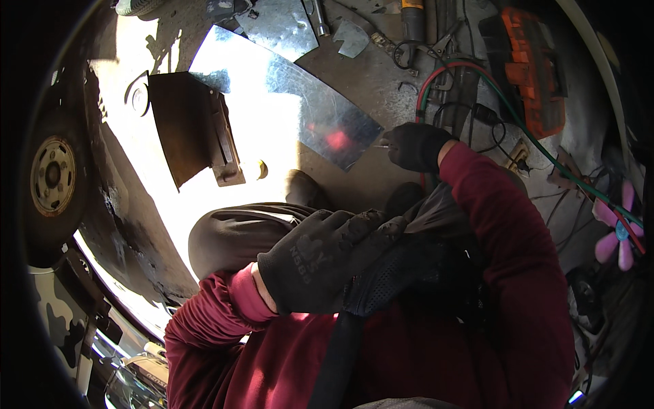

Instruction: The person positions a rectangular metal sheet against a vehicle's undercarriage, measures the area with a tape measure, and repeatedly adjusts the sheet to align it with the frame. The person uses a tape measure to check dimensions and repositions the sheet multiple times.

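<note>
My right hand [417, 146], in a black glove, is closed beside the right corner of a shiny flat metal sheet [272, 82] on the floor. A thin, light-coloured tip pokes out of its fingers toward that corner; what it belongs to is hidden in the glove. My left hand [323, 255], gloved the same way, lies over my lap with its fingers stretched out. Under and beside those fingers is a black mesh piece [392, 276]. Red from my sleeve seems to reflect in the sheet.
A bent dark metal panel [180, 126] stands left of the sheet. Red and green hoses [507, 102] curve past my right arm near an orange tool case [535, 75]. Smaller metal offcuts [351, 39] and a socket tool [321, 24] lie beyond. A wheel [53, 176] is far left.
</note>
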Demonstrator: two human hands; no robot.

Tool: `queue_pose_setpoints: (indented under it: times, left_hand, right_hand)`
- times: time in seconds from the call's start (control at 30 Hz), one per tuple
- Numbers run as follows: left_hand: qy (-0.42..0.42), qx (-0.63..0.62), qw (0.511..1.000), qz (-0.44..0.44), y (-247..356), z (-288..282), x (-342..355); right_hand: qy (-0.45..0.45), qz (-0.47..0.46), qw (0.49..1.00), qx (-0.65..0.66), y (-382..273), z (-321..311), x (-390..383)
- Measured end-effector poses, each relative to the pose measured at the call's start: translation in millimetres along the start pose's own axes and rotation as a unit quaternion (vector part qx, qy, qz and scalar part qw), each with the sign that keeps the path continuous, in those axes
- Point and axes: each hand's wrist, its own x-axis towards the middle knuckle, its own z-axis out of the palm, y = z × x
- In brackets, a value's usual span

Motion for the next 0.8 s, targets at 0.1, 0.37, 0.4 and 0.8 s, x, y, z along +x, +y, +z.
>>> queue_pose_setpoints:
  times: [0.1,0.37,0.4,0.8]
  left_hand:
    - [-0.029,-0.022,0.999,-0.016,-1.3,0.3,0.2]
    - [-0.011,-0.176,0.984,0.008,-3.3,-0.6,6.0]
    - [-0.01,-0.197,0.98,0.006,-4.0,-2.7,6.4]
    - [0.179,-0.333,0.918,0.12,-3.5,-8.1,10.2]
  right_hand:
    - [0.002,-0.007,1.0,-0.005,2.8,4.1,3.0]
    - [-0.081,0.025,0.994,-0.069,2.2,5.0,3.9]
    - [-0.083,0.016,0.994,-0.069,2.4,3.1,3.5]
    - [-0.097,-0.055,0.99,-0.091,11.9,10.3,-4.7]
